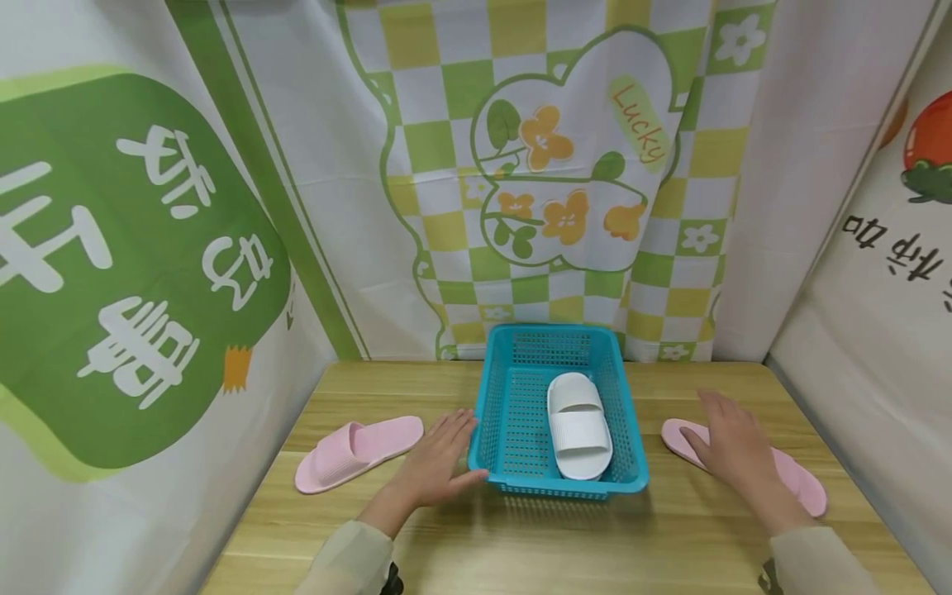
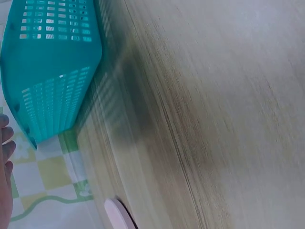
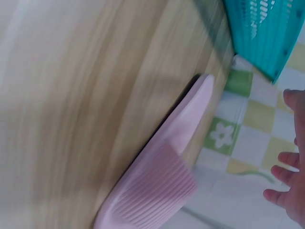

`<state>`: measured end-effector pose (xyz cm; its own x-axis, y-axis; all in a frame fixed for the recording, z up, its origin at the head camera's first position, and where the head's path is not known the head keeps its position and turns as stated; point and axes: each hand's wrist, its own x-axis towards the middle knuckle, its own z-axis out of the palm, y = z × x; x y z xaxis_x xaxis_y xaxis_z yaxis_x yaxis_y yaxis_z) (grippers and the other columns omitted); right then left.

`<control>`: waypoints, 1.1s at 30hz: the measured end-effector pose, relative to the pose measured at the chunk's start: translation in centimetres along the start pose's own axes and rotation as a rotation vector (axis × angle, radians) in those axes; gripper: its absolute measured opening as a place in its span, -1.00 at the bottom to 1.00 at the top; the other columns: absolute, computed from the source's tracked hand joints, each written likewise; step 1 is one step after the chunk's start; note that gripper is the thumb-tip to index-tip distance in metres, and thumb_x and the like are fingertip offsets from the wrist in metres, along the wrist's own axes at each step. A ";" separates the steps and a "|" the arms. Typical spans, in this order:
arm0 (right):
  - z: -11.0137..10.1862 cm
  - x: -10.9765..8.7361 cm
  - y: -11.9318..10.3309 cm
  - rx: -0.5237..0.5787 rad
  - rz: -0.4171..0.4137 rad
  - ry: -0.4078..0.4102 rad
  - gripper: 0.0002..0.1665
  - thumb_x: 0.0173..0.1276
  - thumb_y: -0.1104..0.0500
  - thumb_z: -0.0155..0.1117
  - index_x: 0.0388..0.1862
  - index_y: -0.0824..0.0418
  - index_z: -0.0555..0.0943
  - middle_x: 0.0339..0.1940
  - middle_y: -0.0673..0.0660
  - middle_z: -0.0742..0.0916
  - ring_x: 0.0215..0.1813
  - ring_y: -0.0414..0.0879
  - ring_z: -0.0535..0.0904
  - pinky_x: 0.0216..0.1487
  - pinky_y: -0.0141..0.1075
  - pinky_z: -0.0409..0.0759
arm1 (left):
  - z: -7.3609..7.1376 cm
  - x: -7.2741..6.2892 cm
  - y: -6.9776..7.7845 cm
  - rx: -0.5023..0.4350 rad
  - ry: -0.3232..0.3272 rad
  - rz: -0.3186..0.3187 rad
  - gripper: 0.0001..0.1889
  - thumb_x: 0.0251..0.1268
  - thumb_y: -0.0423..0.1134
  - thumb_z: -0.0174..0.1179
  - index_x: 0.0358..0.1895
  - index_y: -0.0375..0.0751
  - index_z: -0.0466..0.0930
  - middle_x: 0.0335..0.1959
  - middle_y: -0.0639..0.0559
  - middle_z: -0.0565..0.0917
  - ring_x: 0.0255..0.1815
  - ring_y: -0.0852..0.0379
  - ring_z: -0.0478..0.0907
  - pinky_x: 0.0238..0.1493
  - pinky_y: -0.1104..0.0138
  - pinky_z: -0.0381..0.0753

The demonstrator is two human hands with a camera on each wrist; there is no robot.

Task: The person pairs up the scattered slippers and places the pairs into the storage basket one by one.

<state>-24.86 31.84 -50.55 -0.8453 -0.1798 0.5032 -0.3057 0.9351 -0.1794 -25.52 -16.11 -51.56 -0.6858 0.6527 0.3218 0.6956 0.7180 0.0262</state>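
Note:
A blue plastic basket (image 1: 513, 479) with perforated walls stands on the wooden table, and one white slipper (image 1: 582, 430) lies in its right half. My left hand (image 1: 439, 463) is at the basket's left front corner, fingers extended; whether it touches the rim I cannot tell. A pink slipper (image 1: 357, 453) lies to the left of that hand. On the right, my right hand (image 1: 736, 446) is held with spread fingers over a second pink slipper (image 1: 806, 487), hiding its middle. The right wrist view shows this pink slipper (image 3: 152, 186) apart from the fingers.
The wooden table (image 1: 550, 554) has its back edge against a checked green and yellow curtain (image 1: 461, 149). Printed white cloths hang at the left (image 1: 141, 248) and right (image 1: 878, 273) sides, close to the table edges.

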 end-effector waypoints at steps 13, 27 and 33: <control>-0.6 -2.8 4.2 0.045 -0.035 -0.028 -0.15 0.13 0.02 0.46 0.24 0.48 0.34 0.16 0.46 0.47 0.16 0.42 0.35 0.11 0.29 0.25 | -1.1 -1.7 -2.4 0.000 0.093 -0.053 -0.17 0.29 0.21 0.11 0.37 -0.46 0.29 0.36 -0.31 0.35 0.40 -0.20 0.24 0.39 -0.02 0.16; -0.6 -5.7 7.7 0.090 -0.057 0.006 0.12 -0.24 -0.03 0.65 0.22 0.48 0.34 0.09 0.50 0.49 0.07 0.44 0.38 0.05 0.30 0.25 | -1.7 -5.5 -5.8 0.081 0.089 -0.234 -0.13 0.12 0.13 0.33 0.35 -0.45 0.31 0.32 -0.32 0.38 0.35 -0.26 0.28 0.34 -0.13 0.20; -0.3 -6.4 8.8 0.097 -0.016 -0.009 0.17 -0.25 -0.09 0.65 0.26 0.46 0.32 0.13 0.51 0.47 0.09 0.47 0.35 0.01 0.35 0.26 | -1.5 -7.1 -7.4 0.124 0.049 -0.342 -0.13 0.12 0.13 0.34 0.32 -0.48 0.30 0.30 -0.37 0.36 0.33 -0.32 0.27 0.32 -0.17 0.18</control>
<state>-22.00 41.32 -55.11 -0.8435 -0.1975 0.4995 -0.3598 0.8982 -0.2524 -25.48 -26.43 -52.62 -0.8612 0.3594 0.3593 0.3944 0.9186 0.0263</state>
